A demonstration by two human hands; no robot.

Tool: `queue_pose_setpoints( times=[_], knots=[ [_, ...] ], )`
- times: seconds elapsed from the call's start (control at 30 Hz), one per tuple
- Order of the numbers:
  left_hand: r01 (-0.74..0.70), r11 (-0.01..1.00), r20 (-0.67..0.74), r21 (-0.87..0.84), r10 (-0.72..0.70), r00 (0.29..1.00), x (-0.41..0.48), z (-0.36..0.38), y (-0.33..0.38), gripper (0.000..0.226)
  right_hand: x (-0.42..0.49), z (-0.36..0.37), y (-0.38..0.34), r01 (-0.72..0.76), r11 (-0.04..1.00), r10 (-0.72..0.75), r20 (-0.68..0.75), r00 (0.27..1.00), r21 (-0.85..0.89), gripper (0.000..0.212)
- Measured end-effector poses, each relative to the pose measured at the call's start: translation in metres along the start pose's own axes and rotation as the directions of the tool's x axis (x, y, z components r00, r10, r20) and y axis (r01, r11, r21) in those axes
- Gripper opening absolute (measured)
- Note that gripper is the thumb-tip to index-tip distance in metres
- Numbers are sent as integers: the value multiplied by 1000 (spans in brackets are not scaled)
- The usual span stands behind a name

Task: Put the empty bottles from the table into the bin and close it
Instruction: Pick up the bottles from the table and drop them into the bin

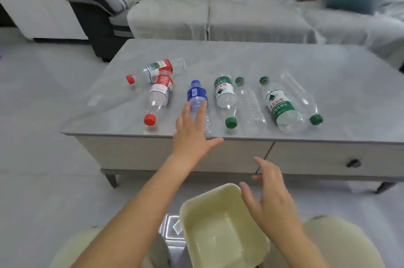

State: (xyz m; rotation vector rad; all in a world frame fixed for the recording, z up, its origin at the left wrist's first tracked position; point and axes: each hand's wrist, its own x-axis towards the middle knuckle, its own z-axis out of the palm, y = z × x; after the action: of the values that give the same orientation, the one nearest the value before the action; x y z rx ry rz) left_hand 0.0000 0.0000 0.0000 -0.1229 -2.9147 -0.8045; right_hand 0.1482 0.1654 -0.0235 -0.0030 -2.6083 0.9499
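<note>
A low table (251, 58) with a smooth, grey, stone-look top stands before a pale fabric sofa (218, 16). Seven clear plastic bottles lie on their sides along the near part of the top. At the left are two red-label bottles (160, 90) with red caps, one behind the other and touching. Next comes a small blue-label bottle (196, 95) with a blue cap pointing away. To its right lies a green-label bottle (225, 93) with a green cap toward the near edge, then a ribbed bare bottle (251, 104), another green-label bottle (279, 104), and a second ribbed bare bottle (301, 95), all green-capped.

The left hand (192, 130) reaches over the table edge, fingers spread and flat, its fingertips lying over the clear lower half of the blue-label bottle; it is not closed around it. The right hand (271, 197) hovers loose and empty, fingers apart, just above the far right rim of the bin (190, 208). The bin is a cream, matte plastic box with rounded corners, open and empty, on the floor between the person's knees
</note>
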Motion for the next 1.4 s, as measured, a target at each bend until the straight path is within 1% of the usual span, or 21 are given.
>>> queue_pose_setpoints(
  times=[0.1, 0.17, 0.2, 0.27, 0.33, 0.37, 0.4, 0.43, 0.47, 0.53, 0.57, 0.67, 0.77, 0.87, 0.93, 1.0, 1.07, 1.13, 1.2, 1.3, 1.4],
  knots=[
    [3, 994, 110, 108, -15, 994, 21, 8, 3, 98, -7, -1, -11, 61, 993, -51, 99, 994, -101, 59],
    [28, 997, 118, 77, -37, 992, 32, 11, -9, 83, -17, -5, -3, 83, 985, -57, 168, 984, -151, 55],
    [42, 998, 104, 51, -47, 993, 30, 6, -13, 75, -22, -8, 5, 70, 981, -36, 190, 981, -180, 55],
    [23, 996, -7, -88, -24, 1000, 23, -16, -13, 62, -28, -14, 17, 47, 971, 9, 235, 972, -233, 56],
    [16, 973, -137, -231, -49, 989, -1, -55, -11, 56, -27, -17, 28, -8, 976, 64, 252, 966, -216, 56],
    [13, 956, -134, -292, -54, 989, -24, -80, -11, 56, -19, -20, 30, -38, 982, 81, 235, 968, -183, 54],
    [6, 935, -76, -354, -35, 996, -53, -104, -12, 57, -5, -23, 30, -59, 987, 89, 206, 974, -146, 50],
    [36, 919, 38, -392, -23, 999, -84, -120, -12, 56, 15, -25, 28, -56, 991, 74, 156, 985, -121, 45],
    [94, 934, 200, -345, -25, 979, -112, -125, -9, 55, 39, -26, 23, -43, 992, 56, 102, 993, -120, 41],
    [140, 981, 496, -133, -57, 867, -154, -95, -10, 51, 99, -23, 13, -35, 989, 37, 9, 999, -143, 38],
    [116, 992, 574, -57, -62, 817, -168, -68, -8, 51, 130, -18, 10, -33, 984, 30, -19, 999, -177, 41],
    [181, 981, 644, 74, -185, 742, -182, 40, -18, 64, 196, 3, 9, -91, 901, 129, 62, 990, -424, 59],
    [301, 948, 679, 108, -291, 674, -183, 107, -42, 64, 204, 19, 20, -122, 796, 264, 159, 951, -593, 65],
    [325, 942, 664, 85, -297, 686, -188, 136, -59, 64, 186, 1, 27, -168, 851, 259, 120, 958, -497, 64],
    [325, 943, 643, 73, -294, 707, -188, 144, -66, 69, 164, -37, 24, -200, 927, 208, -10, 978, -317, 63],
    [327, 943, 651, 69, -291, 701, -187, 147, -73, 79, 128, -86, 15, -169, 978, 152, -137, 979, -123, 61],
    [330, 941, 630, 75, -301, 716, -184, 146, -78, 79, 81, -134, 3, -147, 989, 144, -167, 975, -2, 52],
    [360, 930, 583, 73, -332, 741, -179, 142, -83, 71, 37, -163, -4, -154, 988, 156, -107, 982, 30, 42],
    [381, 921, 550, 77, -358, 755, -174, 139, -83, 68, 6, -155, 4, -205, 979, 206, 26, 978, -19, 42],
    [392, 918, 534, 56, -359, 765, -174, 139, -72, 63, -30, -85, 29, -276, 940, 327, 298, 897, -201, 48],
    [391, 920, 543, -16, -321, 776, -180, 139, -58, 61, -55, -3, 63, -294, 893, 424, 419, 803, -340, 53]
  ],
)
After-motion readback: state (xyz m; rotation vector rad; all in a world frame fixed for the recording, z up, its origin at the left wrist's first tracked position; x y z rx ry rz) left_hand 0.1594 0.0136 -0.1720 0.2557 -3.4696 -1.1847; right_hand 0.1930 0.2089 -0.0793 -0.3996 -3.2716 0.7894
